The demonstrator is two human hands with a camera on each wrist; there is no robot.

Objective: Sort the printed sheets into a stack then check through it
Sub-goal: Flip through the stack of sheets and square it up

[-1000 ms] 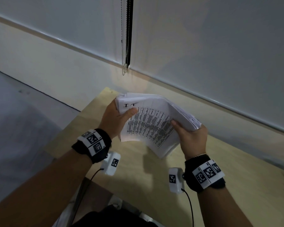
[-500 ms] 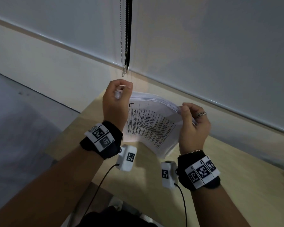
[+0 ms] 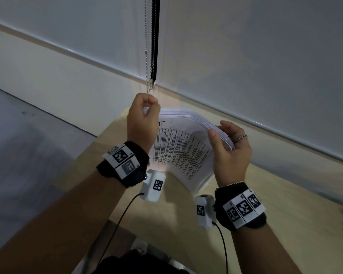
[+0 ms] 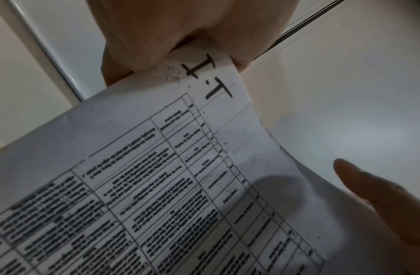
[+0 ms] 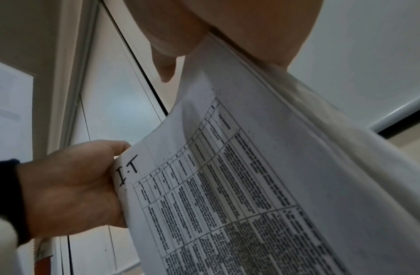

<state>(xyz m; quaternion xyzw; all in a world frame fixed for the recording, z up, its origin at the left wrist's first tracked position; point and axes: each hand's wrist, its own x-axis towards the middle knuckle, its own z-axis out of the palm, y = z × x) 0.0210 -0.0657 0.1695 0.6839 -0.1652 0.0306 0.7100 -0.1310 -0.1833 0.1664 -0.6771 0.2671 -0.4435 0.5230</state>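
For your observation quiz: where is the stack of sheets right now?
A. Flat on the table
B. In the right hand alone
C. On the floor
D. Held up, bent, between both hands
D: the left hand and right hand grip opposite edges of the bent stack above the table.

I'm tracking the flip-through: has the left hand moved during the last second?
Yes. The left hand has risen along the white printed paper stack, ending just under the hanging bead chain.

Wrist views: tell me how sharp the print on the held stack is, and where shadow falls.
Left wrist view: the handwritten "I.T" is sharp, the table text smeared, with a round shadow on the stack of printed sheets near the right thumb. Right wrist view: print unreadable, dim toward the bottom; the left hand is softly lit.
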